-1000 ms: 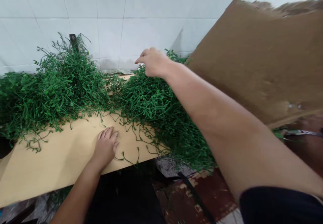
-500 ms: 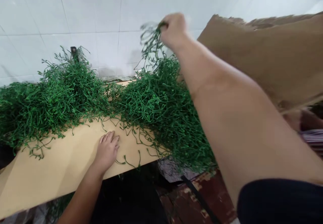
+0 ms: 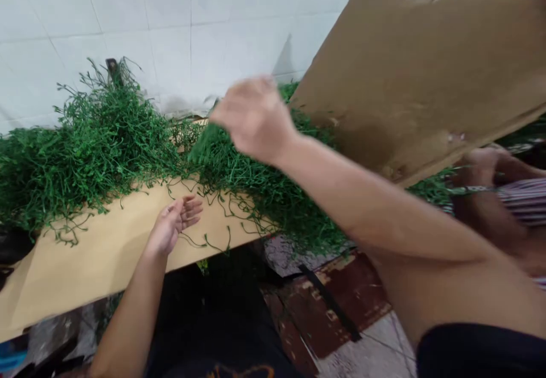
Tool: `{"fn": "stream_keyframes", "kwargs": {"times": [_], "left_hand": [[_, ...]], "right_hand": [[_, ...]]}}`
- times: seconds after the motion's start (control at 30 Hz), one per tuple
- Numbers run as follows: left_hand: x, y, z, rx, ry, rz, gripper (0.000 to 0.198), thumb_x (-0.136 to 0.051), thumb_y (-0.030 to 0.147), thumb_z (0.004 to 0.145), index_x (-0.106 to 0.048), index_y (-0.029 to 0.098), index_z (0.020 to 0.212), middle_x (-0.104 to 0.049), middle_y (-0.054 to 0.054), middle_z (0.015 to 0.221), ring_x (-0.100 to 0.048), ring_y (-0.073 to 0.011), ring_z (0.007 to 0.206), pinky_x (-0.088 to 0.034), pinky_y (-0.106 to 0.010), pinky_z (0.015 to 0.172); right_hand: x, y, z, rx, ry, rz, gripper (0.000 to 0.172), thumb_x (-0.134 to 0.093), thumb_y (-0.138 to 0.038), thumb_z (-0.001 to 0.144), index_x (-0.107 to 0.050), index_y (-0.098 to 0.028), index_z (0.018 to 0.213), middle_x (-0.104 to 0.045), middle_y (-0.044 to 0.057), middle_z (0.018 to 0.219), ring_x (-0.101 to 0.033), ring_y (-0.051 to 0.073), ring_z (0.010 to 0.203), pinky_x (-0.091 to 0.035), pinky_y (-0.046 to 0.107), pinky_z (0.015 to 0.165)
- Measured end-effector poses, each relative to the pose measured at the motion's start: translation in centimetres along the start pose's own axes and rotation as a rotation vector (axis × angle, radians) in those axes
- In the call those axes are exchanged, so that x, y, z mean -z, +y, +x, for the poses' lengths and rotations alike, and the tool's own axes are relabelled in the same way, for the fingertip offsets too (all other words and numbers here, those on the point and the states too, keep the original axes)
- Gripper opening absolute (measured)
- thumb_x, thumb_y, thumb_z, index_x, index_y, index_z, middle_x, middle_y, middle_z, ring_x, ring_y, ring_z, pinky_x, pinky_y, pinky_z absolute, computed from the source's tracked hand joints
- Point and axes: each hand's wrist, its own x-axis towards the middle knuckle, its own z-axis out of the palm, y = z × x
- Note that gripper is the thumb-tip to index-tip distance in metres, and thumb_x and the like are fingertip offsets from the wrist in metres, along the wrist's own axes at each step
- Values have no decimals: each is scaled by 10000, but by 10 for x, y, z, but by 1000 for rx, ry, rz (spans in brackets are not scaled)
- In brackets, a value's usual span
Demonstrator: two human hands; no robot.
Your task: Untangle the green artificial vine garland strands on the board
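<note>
My right hand (image 3: 256, 119), smeared a little by motion, is closed over the green heap in the middle. Blurred green artificial stems (image 3: 203, 144) hang below its fingertips. My left hand (image 3: 174, 223) is open, palm turned up and fingers apart, just above the tan board (image 3: 102, 264), with nothing in it. Two thick heaps of thin green plastic stems lie along the board: the left heap (image 3: 98, 145) against the wall and the right heap (image 3: 285, 196) partly under my right forearm. A few loose stems (image 3: 217, 244) lie near my left hand.
A large torn brown cardboard sheet (image 3: 418, 71) leans over the right heap. Behind everything stands a white tiled wall (image 3: 239, 42). Another person's striped clothing (image 3: 524, 196) shows at the far right. A worn dark red surface (image 3: 341, 304) lies below the board.
My right hand has come down and left from high by the wall, with green stems. My left hand has turned from palm down on the board to palm up. The view has shifted.
</note>
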Motion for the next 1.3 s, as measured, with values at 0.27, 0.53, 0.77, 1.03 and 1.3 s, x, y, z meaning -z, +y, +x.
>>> {"fn": "stream_keyframes", "kwargs": {"times": [0.27, 0.53, 0.77, 1.03, 1.3], "left_hand": [[-18, -2, 8, 109, 40, -189, 324, -708, 380, 701, -661, 181, 951, -667, -32, 879, -596, -110, 763, -445, -201, 627], [-33, -6, 5, -239, 32, 166, 273, -725, 191, 631, -701, 190, 903, -575, 20, 720, -482, -54, 637, -398, -170, 597], [-38, -15, -9, -541, -47, 723, 176, -578, 130, 753, -692, 176, 879, -596, -32, 815, -551, -112, 736, -459, -247, 721], [-18, -8, -3, -671, 180, 793, 273, -589, 325, 800, -643, 189, 1030, -598, -64, 952, -559, -135, 824, -465, -262, 731], [-37, -4, 26, -311, -130, 596, 298, -538, 317, 802, -606, 142, 1033, -647, -48, 837, -600, -136, 719, -479, -257, 667]], "right_hand": [[-72, -32, -142, 349, 2, 313, 315, -410, -130, 812, -663, -216, 979, -610, 78, 1061, -501, 211, 1048, -436, 413, 861], [-78, -30, -154, -765, -285, 1127, 301, -463, -439, 851, -549, -155, 798, -610, 89, 794, -571, 139, 667, -486, 297, 626], [-82, -46, -127, -742, -483, 1662, 457, -600, -607, 701, -592, -151, 720, -605, 22, 687, -572, 93, 644, -471, 233, 639], [-82, -52, -133, -631, -372, 1444, 407, -685, -524, 665, -575, -140, 741, -545, -10, 618, -495, 78, 558, -426, 227, 544], [-76, -63, -131, -539, -395, 1388, 456, -637, -608, 663, -502, -173, 666, -423, -44, 564, -375, 59, 533, -345, 215, 495]]}}
